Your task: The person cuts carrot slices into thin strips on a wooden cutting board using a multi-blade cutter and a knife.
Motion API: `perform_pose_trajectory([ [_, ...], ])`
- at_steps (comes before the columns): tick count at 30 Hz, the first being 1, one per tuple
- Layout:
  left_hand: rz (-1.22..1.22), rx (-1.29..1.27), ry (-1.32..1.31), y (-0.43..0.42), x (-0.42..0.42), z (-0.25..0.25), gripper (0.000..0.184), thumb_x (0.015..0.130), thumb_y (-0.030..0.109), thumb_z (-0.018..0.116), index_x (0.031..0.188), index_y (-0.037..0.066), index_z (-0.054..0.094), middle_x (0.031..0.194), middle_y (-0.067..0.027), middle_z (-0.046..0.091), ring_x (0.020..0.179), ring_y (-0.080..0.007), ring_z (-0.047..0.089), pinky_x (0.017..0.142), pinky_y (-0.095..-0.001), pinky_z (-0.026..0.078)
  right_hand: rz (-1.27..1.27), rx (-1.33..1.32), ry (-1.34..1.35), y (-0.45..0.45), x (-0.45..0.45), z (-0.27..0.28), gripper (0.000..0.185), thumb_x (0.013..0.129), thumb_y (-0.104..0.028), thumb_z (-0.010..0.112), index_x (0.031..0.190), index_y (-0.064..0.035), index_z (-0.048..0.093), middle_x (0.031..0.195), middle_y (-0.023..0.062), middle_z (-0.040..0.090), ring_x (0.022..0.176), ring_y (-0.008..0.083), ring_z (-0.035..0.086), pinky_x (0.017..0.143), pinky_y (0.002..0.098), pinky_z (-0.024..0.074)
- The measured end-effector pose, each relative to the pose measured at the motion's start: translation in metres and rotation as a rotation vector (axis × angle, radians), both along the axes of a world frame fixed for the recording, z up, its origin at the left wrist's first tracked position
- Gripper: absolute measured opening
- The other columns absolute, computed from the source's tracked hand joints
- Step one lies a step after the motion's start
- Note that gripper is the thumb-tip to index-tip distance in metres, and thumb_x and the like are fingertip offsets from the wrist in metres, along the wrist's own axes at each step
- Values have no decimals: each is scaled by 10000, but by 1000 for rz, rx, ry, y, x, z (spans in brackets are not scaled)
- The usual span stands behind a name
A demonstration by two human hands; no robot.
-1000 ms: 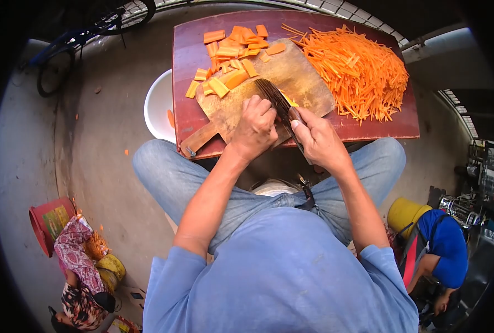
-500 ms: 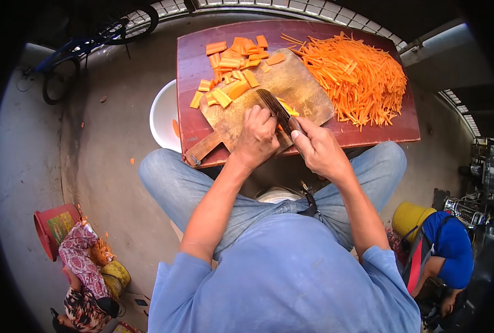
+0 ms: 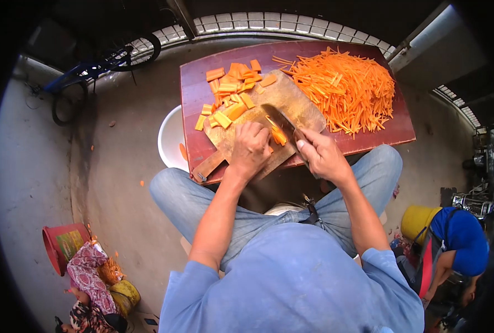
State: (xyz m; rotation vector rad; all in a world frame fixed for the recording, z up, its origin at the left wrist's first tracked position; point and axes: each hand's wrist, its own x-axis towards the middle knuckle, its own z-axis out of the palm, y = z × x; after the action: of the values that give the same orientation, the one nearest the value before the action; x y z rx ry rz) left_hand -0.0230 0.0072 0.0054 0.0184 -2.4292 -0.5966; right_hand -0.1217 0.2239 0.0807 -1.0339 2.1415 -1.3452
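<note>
My right hand (image 3: 322, 155) grips a wide-bladed knife (image 3: 280, 120) by its handle, blade pointing up and left over the wooden cutting board (image 3: 298, 102). On the board, with fingers curled and pressed down, rests my left hand (image 3: 250, 145). A bit of orange carrot (image 3: 270, 149) shows at its fingertips, mostly hidden beneath them. Between the hand and the blade lie freshly cut carrot strips (image 3: 278, 135). Thick carrot slices (image 3: 233, 89) cover the board's upper left and spill onto the table. A large heap of carrot strips (image 3: 349, 91) sits beyond the board, to the right.
The dark red table (image 3: 388, 136) stands before my knees. Beside its left edge is a white basin (image 3: 169, 141) with a carrot piece inside. A bicycle (image 3: 72, 83) leans at far left. Other people sit at lower left and lower right, near a red bucket (image 3: 52, 250) and yellow bucket (image 3: 416, 222).
The view has tilted, so the table appears lower. The knife has shifted away from my left hand, showing its blade's flat side and the cut strips beside it.
</note>
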Motion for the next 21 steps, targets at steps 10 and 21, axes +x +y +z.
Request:
perform_pose_trajectory([
  [10, -198, 117, -336, -13, 23, 23, 318, 802, 117, 908, 1080, 31, 779, 1079, -160, 656, 1043, -380, 665, 927, -470, 567, -12, 93, -305, 20, -86, -25, 235, 1144, -177, 553, 1250, -10, 679, 655, -33, 551, 481, 49, 517, 444, 246, 430],
  [21, -189, 101, -250, -7, 18, 19, 150, 865, 115, 768, 929, 3, 691, 941, -181, 630, 951, -394, 655, 845, -497, 563, 94, -126, -428, 34, -55, 14, 206, 1145, -193, 562, 1141, -19, 674, 667, -44, 565, 454, 37, 481, 442, 223, 387],
])
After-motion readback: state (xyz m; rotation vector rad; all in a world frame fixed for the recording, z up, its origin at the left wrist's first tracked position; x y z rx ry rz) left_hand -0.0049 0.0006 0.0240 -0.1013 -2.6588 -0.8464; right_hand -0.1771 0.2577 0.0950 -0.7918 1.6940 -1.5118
